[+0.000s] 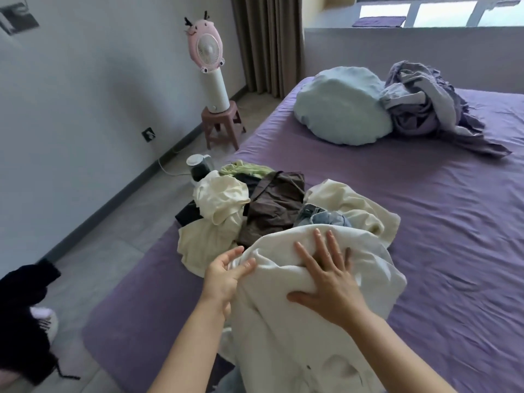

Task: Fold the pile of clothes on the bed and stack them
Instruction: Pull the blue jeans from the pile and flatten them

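Observation:
A big white garment [286, 316] lies crumpled across the near corner of the purple bed [442, 236]. My left hand [225, 275] pinches a fold at its left edge between thumb and fingers. My right hand [326, 276] lies flat on top of it, fingers spread. Behind it sits the pile: a cream top [219, 201], a brown garment [273, 207], blue denim [321, 218], another cream piece [354, 211], a light green item [245, 168] and something black [188, 215].
A pale blue pillow [343, 104] and a bunched lilac blanket [431, 106] lie at the head of the bed. On the floor left stand a pink fan [208, 61] on a stool [222, 127], a kettle [200, 165], and dark clothing [24, 316].

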A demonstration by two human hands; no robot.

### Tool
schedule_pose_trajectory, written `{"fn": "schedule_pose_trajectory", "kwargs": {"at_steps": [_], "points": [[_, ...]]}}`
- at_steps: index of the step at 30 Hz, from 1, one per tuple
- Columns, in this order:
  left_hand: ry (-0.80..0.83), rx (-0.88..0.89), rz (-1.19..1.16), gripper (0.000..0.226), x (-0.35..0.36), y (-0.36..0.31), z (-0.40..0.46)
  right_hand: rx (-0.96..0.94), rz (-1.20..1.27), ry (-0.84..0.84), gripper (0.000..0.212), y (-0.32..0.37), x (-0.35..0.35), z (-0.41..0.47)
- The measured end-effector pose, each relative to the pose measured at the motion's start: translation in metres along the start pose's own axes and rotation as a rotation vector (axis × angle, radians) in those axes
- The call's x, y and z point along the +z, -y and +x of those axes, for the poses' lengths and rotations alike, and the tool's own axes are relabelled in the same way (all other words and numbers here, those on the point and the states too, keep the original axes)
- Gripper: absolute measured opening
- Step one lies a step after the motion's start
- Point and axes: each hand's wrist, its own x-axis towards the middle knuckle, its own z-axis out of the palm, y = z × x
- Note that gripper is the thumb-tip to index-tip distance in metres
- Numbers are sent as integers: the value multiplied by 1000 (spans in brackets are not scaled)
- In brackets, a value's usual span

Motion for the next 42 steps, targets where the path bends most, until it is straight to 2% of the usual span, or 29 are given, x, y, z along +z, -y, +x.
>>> {"fn": "schedule_pose_trajectory", "kwargs": {"at_steps": [3,7,10,13,15,17,20,22,24,27,34,42], "points": [[-10,-49,-39,37,-6,28,32,25,-5,57,100,-4,24,12],[-114,-42,7,32,-3,48,63,71,-14,142,97,-2,42,41],[-158,-43,151,21,1,62,79,122,-26,240,91,-3,63,60],[-168,-41,369,36,5,73,79,146,-22,332,90,-9,66,72],[-221,15,561,43,9,74,69,144,89,376,89,-14,54,76],[-306,102,688,46,17,69,52,118,220,321,88,-22,39,66],[-384,293,777,47,38,55,23,34,254,32,82,-38,23,20],[-383,413,797,48,61,48,3,55,237,-106,75,-53,19,-24],[-321,540,828,48,92,48,-19,165,258,-147,69,-71,17,-73],[-111,648,857,50,147,65,-61,355,268,-123,64,-107,17,-151],[359,616,829,46,277,164,-189,653,179,-58,62,-210,-15,-335],[651,543,960,46,370,276,-317,836,186,-120,60,-291,-50,-499]]}}
